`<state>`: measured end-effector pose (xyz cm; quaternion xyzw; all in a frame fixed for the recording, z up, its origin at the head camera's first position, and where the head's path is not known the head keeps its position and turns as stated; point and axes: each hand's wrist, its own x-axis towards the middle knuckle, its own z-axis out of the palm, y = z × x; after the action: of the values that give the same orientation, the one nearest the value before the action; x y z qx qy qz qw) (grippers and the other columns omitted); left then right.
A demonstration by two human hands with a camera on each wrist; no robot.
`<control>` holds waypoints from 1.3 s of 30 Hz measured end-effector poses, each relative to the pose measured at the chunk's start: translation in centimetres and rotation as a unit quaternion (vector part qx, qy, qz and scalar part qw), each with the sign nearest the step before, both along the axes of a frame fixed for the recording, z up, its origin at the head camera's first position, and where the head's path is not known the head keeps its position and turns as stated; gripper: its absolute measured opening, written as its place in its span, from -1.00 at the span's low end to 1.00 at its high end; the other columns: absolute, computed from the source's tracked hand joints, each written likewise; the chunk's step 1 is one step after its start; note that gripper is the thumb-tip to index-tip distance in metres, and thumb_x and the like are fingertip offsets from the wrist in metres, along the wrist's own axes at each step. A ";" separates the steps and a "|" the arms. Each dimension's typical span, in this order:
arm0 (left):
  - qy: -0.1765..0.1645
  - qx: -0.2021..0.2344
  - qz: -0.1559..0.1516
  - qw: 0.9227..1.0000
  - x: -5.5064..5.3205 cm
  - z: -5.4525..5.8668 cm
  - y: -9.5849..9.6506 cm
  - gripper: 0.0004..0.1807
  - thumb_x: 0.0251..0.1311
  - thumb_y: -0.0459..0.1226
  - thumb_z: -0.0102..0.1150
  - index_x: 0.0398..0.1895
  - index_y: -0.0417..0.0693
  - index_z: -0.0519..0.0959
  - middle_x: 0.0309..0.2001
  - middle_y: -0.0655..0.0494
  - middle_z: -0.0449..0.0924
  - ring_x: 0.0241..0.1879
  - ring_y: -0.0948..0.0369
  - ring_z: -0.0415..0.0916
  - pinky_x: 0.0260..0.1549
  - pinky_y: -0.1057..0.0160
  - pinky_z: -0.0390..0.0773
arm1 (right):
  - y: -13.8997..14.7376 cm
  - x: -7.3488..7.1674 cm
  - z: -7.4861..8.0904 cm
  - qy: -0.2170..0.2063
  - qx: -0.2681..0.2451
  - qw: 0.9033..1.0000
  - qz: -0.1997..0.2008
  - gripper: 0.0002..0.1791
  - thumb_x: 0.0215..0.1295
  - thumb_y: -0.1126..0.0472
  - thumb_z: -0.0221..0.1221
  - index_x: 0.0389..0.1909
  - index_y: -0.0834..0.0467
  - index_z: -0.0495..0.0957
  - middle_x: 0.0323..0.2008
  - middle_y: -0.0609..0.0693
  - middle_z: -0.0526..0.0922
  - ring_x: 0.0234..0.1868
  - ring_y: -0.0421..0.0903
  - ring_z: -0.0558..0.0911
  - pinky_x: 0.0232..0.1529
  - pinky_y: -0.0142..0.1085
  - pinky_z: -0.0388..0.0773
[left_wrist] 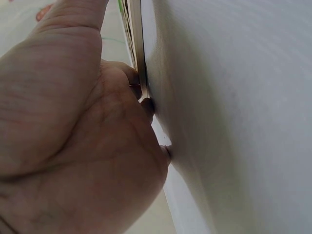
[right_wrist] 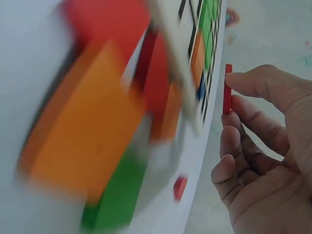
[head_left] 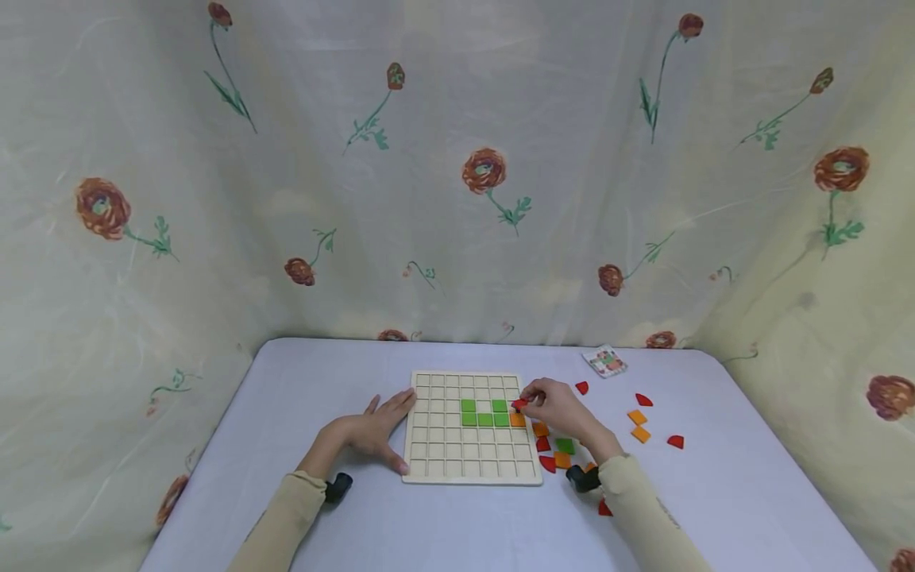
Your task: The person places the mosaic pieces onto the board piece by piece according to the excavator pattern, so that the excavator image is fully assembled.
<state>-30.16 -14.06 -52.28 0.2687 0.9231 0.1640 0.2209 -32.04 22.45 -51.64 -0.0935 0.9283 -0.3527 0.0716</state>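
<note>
A pale grid board [head_left: 443, 469] lies on the table with several green square tiles [head_left: 484, 419] and one orange tile [head_left: 517, 420] in its cells. My left hand [head_left: 372, 433] rests along the board's left edge, fingers and thumb spread; the left wrist view shows the palm [left_wrist: 107, 146] beside the board's side. With thumb and fingertips, my right hand [head_left: 563, 409] pinches a thin red tile [right_wrist: 227, 90] over the board's right edge, just behind the orange tile. In the head view the fingers partly cover this red tile.
Loose red, orange and green tiles [head_left: 565, 446] lie close to the board's right side, under my right forearm. Farther right are more orange tiles [head_left: 640, 434] and red quarter-round tiles [head_left: 675, 441]. A printed card packet [head_left: 605, 361] lies at the back right, before a flowered curtain [head_left: 443, 199].
</note>
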 end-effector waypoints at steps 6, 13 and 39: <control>0.002 -0.002 -0.001 1.000 0.0 0.0 -0.1 0.42 -0.22 0.28 0.42 0.55 -0.11 -0.23 0.58 0.03 -0.37 0.56 0.06 -0.41 0.46 -0.15 -0.38 | -3.4 -0.6 0.0 0.021 0.003 0.999 0.047 -0.85 0.15 0.19 0.33 -0.24 0.02 0.63 -0.35 -0.11 0.56 -0.31 -0.11 0.45 -0.35 -0.35 0.45; 0.003 -0.003 -0.002 1.000 -0.1 -0.2 0.0 0.42 -0.23 0.29 0.42 0.55 -0.12 -0.23 0.58 0.01 -0.37 0.56 0.06 -0.41 0.46 -0.15 -0.38 | -5.3 -1.4 -0.7 0.027 0.024 0.997 0.075 -0.85 0.15 0.19 0.34 -0.25 0.00 0.65 -0.32 -0.15 0.56 -0.31 -0.14 0.44 -0.29 -0.34 0.44; -0.001 -0.002 0.003 1.000 -0.4 -0.8 -0.1 0.44 -0.24 0.31 0.41 0.55 -0.10 -0.25 0.58 0.04 -0.37 0.56 0.10 -0.42 0.47 -0.15 -0.38 | -5.7 -2.0 -1.1 0.006 0.014 0.996 0.083 -0.83 0.19 0.28 0.30 -0.22 -0.01 0.67 -0.25 -0.16 0.59 -0.27 -0.13 0.44 -0.21 -0.30 0.42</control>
<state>-30.55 -14.14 -53.04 0.2651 0.9242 0.1627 0.2216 -34.08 16.79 -52.71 -0.1713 0.9228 -0.3315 0.0960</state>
